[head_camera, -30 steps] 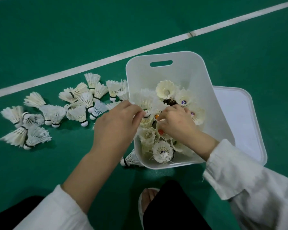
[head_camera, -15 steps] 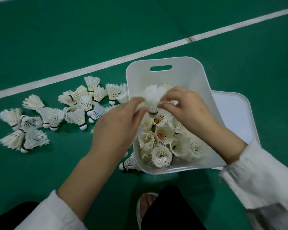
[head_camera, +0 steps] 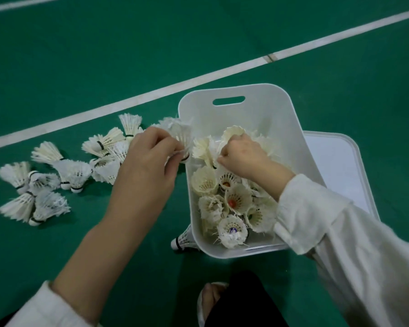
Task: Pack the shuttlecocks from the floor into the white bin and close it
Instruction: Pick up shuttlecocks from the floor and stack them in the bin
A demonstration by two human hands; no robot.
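The white bin (head_camera: pixel 265 109) stands on the green floor, with a handle slot in its far wall and several white shuttlecocks (head_camera: pixel 232 204) standing feathers-up inside. My left hand (head_camera: pixel 149 159) is at the bin's left rim, shut on a white shuttlecock (head_camera: pixel 178 132) by its base. My right hand (head_camera: pixel 242 156) is inside the bin, fingers closed on a cream shuttlecock (head_camera: pixel 204 149) among the packed ones. Several loose shuttlecocks (head_camera: pixel 73 173) lie on the floor to the left. One shuttlecock (head_camera: pixel 183 239) lies against the bin's near left corner.
The bin's flat white lid (head_camera: pixel 335 166) lies on the floor, partly under the bin's right side. A white court line (head_camera: pixel 104 109) runs diagonally behind the pile. My foot in a white slipper (head_camera: pixel 210 300) is at the bottom centre.
The shuttlecock held over the bin by both hands now stays with the left hand at the left rim. My right hand has dropped into the bin onto another shuttlecock.
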